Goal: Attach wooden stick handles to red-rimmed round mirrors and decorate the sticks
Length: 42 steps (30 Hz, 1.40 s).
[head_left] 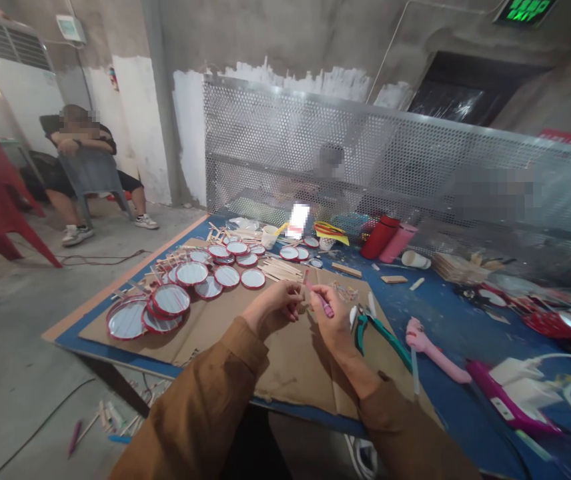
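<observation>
Blue counter [415, 300] before us, cardboard sheet [305, 373] on it, red-rimmed round mirrors [192, 273] to left. Head view: our left hand [271, 308] pinching thin stick [306, 279]; our right hand [333, 327] gripping pink marker [324, 305], green pliers [383, 340] just beside.

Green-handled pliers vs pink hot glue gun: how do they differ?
The green-handled pliers have two slim teal handles; the pink hot glue gun is one thick body. Pliers lie beside the right hand, at the cardboard edge; the gun lies farther right on the blue tabletop. Both lie untouched.
</observation>
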{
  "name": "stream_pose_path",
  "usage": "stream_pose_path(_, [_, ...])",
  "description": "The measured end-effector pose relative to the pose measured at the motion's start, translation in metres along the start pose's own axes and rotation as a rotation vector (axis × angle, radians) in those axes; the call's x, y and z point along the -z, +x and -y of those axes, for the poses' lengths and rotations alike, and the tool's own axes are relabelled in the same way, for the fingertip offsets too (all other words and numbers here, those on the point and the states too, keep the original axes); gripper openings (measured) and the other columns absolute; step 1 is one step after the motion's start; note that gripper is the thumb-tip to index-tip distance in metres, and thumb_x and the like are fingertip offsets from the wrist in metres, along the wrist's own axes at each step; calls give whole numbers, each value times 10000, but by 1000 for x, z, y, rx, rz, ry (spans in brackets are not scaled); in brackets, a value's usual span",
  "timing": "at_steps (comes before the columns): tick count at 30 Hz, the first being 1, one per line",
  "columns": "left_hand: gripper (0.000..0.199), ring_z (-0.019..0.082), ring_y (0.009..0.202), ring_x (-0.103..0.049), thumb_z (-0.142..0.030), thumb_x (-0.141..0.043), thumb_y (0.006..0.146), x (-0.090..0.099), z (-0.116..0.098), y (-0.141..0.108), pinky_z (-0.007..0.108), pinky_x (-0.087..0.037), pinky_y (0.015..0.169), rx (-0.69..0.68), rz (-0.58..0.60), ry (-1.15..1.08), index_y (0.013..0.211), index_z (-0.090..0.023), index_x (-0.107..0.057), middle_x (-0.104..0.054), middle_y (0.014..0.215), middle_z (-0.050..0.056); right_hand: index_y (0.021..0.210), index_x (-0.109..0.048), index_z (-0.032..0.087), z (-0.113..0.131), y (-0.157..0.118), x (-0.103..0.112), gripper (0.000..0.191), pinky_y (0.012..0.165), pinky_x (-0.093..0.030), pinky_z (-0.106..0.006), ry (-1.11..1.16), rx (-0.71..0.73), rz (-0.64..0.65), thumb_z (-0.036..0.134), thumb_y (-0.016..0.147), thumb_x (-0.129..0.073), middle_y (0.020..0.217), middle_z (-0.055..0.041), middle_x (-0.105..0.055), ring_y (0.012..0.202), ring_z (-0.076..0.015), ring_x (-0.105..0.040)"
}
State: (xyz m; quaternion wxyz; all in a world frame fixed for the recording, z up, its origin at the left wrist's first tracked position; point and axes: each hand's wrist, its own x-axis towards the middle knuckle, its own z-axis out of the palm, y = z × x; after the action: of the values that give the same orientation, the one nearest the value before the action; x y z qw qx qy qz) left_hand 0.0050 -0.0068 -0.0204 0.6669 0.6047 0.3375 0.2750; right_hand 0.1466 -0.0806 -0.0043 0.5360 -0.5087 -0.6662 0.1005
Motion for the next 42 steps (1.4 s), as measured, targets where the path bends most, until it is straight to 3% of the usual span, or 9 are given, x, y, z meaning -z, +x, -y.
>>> stream_pose_path(7, [108, 127, 440, -602, -190, -589, 844, -2, -2, -1, 212, -504, 450, 18, -7, -1, 809, -156, -493, -563, 512, -14, 937, -633, 197, -10, -1, 1, 261, 661, -481, -298, -28, -50, -34, 430, 905, -521, 802, -43, -678, 697, -175, -605])
stream_pose_path(18, [114, 129, 431, -593, -227, -607, 848, 0, -2, -1, 228, -509, 464, 21, 3, 0, 877, -138, -540, -559, 518, -14, 890, -637, 204, -1, 0, 0, 217, 661, -473, -279, -39, 33, 31, 388, 907, -523, 781, -36, -685, 700, -170, -612])
stream_pose_path(28, [96, 127, 439, -596, -200, -591, 856, 0, -3, -1, 230, -514, 473, 30, 4, 0, 851, -143, -513, -550, 520, -17, 894, -637, 202, -2, 0, 0, 217, 681, -478, -287, -33, 41, 4, 388, 900, -525, 778, -38, -683, 716, -176, -619])
stream_pose_path(42, [117, 134, 417, -593, -230, -598, 844, -1, 1, -1, 208, -482, 449, 27, -23, 31, 895, -134, -556, -574, 506, 3, 914, -633, 198, -1, 1, 1, 248, 659, -478, -291, -7, -32, 28, 412, 911, -509, 777, -38, -682, 684, -172, -619])
